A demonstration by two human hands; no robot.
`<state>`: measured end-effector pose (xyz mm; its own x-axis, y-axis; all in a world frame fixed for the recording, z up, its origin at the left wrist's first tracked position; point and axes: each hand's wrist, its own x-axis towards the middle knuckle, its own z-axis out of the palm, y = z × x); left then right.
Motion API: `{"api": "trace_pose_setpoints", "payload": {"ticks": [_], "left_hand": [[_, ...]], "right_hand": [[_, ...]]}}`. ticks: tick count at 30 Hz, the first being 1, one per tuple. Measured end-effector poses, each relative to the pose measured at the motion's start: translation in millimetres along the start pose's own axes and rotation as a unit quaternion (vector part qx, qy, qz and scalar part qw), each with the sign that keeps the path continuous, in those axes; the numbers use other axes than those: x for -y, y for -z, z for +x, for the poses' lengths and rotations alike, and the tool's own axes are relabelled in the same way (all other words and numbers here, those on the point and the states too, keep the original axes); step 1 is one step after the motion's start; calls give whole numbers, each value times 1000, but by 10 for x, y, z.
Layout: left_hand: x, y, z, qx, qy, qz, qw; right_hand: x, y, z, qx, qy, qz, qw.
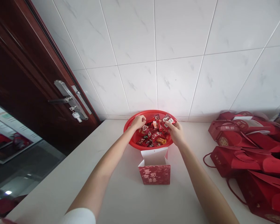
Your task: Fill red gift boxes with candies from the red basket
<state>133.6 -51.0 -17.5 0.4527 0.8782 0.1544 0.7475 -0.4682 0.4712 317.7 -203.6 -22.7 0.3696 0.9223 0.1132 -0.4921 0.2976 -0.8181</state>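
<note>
A round red plastic basket [150, 111] stands against the tiled wall, holding many wrapped candies [154, 135], mostly red. Over its left part is my left hand [139, 122], its fingers curled together; whatever they may hold is too small to make out. My right hand [175, 131] is at the basket's right rim, thumb and fingers pinching a red and white wrapped candy [170, 121]. Just in front of the basket, between my forearms, an open red paper box [155, 175] with white characters stands upright, its white inner flap raised.
Several red gift boxes [235, 160] with cord handles crowd the right side of the white table [121, 199]. At the left is a dark red door [37, 62] with a metal handle and keys [77, 116]. White tiles cover the wall behind.
</note>
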Motion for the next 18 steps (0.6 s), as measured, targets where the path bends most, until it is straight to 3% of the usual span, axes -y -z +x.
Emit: {"api": "trace_pose_setpoints", "payload": {"ticks": [3, 7, 10, 14, 18], "left_hand": [[-24, 42, -40, 39, -24, -18, 999], [-148, 26, -119, 160, -83, -41, 983], [-273, -27, -176, 219, -117, -40, 968], [-398, -58, -231, 261, -154, 50, 952], [-425, -47, -237, 258, -122, 132, 949]], "right_hand": [[10, -4, -8, 1, -4, 0, 1000], [7, -3, -9, 3, 1, 0, 1000], [-3, -6, 0, 9, 11, 3, 1000], [-13, -13, 13, 5, 18, 6, 1000], [-18, -9, 16, -3, 18, 6, 1000]]}}
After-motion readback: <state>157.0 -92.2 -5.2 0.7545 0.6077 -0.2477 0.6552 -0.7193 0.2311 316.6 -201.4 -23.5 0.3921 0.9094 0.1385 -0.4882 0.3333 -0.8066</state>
